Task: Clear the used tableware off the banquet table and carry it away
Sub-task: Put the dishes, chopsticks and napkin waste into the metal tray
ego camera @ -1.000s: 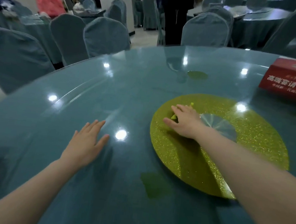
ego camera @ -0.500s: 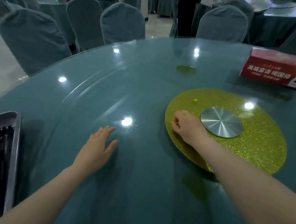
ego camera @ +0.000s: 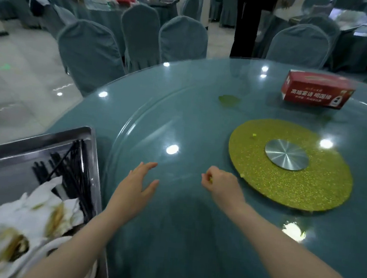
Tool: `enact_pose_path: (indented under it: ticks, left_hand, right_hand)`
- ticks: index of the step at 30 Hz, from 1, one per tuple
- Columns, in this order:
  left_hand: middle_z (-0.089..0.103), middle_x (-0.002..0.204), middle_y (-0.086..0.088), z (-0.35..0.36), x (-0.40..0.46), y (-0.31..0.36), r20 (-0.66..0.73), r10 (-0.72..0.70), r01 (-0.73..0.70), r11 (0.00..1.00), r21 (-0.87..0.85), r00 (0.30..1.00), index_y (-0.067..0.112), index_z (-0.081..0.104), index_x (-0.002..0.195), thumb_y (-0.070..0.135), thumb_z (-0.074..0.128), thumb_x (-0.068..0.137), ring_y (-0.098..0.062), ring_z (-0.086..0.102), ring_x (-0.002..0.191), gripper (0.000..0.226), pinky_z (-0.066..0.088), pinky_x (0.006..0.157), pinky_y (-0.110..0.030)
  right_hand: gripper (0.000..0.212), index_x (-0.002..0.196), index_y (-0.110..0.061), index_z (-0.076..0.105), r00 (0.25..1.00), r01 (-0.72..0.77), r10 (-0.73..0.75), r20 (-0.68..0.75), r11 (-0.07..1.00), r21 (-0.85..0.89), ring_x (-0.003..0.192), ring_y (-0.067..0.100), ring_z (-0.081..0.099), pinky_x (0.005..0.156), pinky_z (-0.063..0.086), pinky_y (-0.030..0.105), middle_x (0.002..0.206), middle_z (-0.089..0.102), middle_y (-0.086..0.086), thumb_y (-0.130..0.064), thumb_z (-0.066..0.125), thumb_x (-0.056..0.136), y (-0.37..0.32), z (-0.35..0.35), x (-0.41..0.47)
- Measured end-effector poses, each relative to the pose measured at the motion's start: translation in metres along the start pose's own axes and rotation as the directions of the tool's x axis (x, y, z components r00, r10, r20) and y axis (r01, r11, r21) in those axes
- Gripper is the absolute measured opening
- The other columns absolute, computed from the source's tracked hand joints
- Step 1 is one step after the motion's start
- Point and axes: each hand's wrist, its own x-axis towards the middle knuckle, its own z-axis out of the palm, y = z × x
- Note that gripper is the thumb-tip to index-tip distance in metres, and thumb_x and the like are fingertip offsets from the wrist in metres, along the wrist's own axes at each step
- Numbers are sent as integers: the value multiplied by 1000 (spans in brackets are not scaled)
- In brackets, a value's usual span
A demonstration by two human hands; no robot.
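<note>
Tableware, black chopsticks (ego camera: 70,172) and soiled napkins (ego camera: 22,219), lies in the steel tray (ego camera: 42,137) at the table's (ego camera: 167,239) left edge. Head view: the right hand (ego camera: 220,184) pinches a yellow scrap (ego camera: 211,179); carrying it straight over the tray would avoid dropping it on the glass. The left hand (ego camera: 136,190) hovers relaxed. A second ago the right hand lay on the gold disc (ego camera: 286,186); now it is off it.

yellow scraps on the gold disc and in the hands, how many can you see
3: one scrap on the gold disc left of its metal hub, one at the disc's near-left edge, one pinched in the right hand. More may be hidden inside that hand.
</note>
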Motion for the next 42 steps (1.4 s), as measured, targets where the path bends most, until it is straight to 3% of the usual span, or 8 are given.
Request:
enact_pose_path:
  ticks: [8,11,15,20,28,32,37,42]
  left_hand:
    - [65,110,11,-81,-117,-35,-150,-165,153,984,-86,975,31,56,126,21,54,94,5,55,67,34,43,63,-11]
    - [60,116,17,-106,-160,-61,-246,-253,228,966,-125,936,30,59,124,20,51,95,12,52,87,31,35,72,-4]
    - [63,119,14,-135,-210,-95,-307,-384,324,918,-228,871,26,62,119,12,52,92,-6,54,111,33,39,89,-20]
    - [63,117,15,-158,-241,-118,-295,-402,329,905,-269,867,24,62,121,11,53,91,-5,55,112,34,42,94,-22]
    - [63,118,13,-159,-242,-131,-247,-390,320,905,-282,887,26,61,121,13,55,91,-5,55,112,33,41,96,-23]
    - [62,119,14,-156,-237,-126,-207,-395,322,894,-312,895,26,61,121,15,55,90,-5,54,113,34,40,93,-22]
    - [63,115,16,-150,-231,-115,-206,-374,304,903,-305,904,26,61,120,16,55,92,0,55,107,31,40,88,-19]
    - [63,114,15,-146,-219,-96,-213,-336,269,919,-289,918,26,62,119,16,55,92,-4,56,106,29,42,89,-23]
  right_hand:
    - [38,58,-15,42,998,63,-47,-50,904,423,55,24,37,58,25,37,51,41,2,-21,56,92,-140,23,-89]
    - [47,52,-20,30,998,64,-64,-15,878,474,46,13,27,49,22,30,45,30,-4,-21,55,91,-191,44,-124]
    - [39,57,-17,39,986,34,-116,119,844,536,48,11,34,45,28,21,51,38,-4,-26,50,93,-241,80,-163]
    - [6,83,-26,62,968,-106,-38,247,834,541,80,10,58,64,42,25,82,59,-15,-30,65,83,-272,101,-161]
    - [46,61,-12,58,990,-113,70,119,905,410,52,15,58,53,47,31,53,60,-2,-47,57,89,-263,103,-148]
    - [56,55,-16,42,992,-37,-4,128,948,317,49,14,43,46,29,29,51,44,-3,-59,45,91,-269,100,-144]
    - [76,91,2,65,960,-99,-48,277,865,491,80,26,61,78,49,39,91,67,18,-63,27,93,-276,95,-145]
    - [50,87,-20,74,930,-131,-81,358,838,530,85,13,62,80,46,31,89,69,-6,-51,35,97,-253,68,-144]
